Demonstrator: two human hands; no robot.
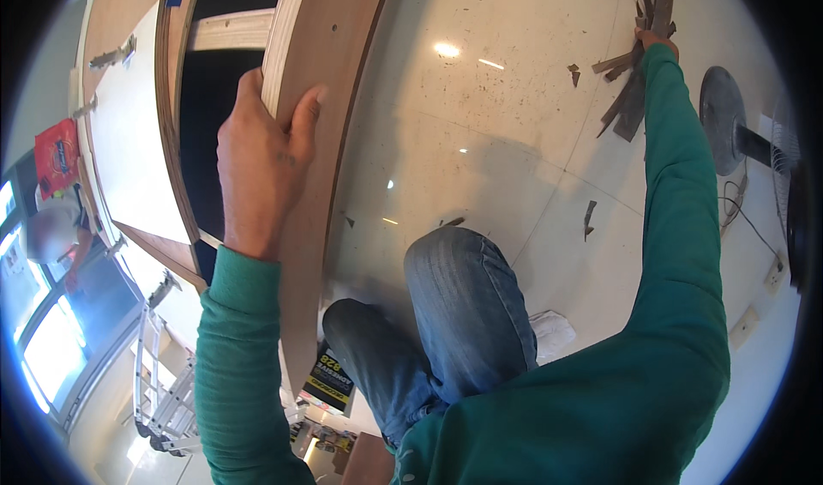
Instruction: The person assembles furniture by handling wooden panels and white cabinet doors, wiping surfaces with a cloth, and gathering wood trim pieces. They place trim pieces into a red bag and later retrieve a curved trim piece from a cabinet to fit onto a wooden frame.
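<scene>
My left hand (261, 155) is closed around the top edge of a long wooden board (321, 82), part of a wooden cabinet frame, with the thumb lying on its brown face. Stretched out to the far right, my right hand (662, 42) is closed on a bunch of broken brown wood strips (660, 5) that stick up past the fingers. More broken strips (632, 112) lie just below that hand, partly behind my green sleeve; I cannot tell whether any are held too. Small wood scraps (589, 219) are scattered over the pale tiled floor (514, 99).
A pedestal fan's round base (720, 116) and a cable (741, 215) stand at the right. White panels (137, 129) and clamps (116, 54) are at the left, with a red bag (58, 155), another person (53, 234), and a ladder (154, 382). A black-and-yellow container (330, 384) is near my knees.
</scene>
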